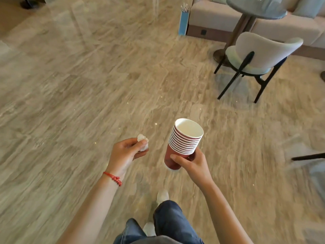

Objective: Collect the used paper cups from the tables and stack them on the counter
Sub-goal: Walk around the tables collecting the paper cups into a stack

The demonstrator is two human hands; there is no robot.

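Observation:
My right hand (191,163) grips a stack of several red paper cups (183,142) around the lowest cup; the white rims fan upward and the top cup looks empty. To its left, my left hand (125,153) pinches a crumpled white paper wad (143,142) between thumb and fingers; a red string bracelet circles that wrist. Both hands hover over a beige stone-pattern floor, above my jeans and white shoes. No counter is in view.
A pale upholstered chair (260,55) on black legs stands at the right by a round grey table (253,6) with a pedestal base. A beige sofa (211,16) lies behind. A blue box (183,22) stands beside the sofa. A dark leg (307,157) pokes in at right.

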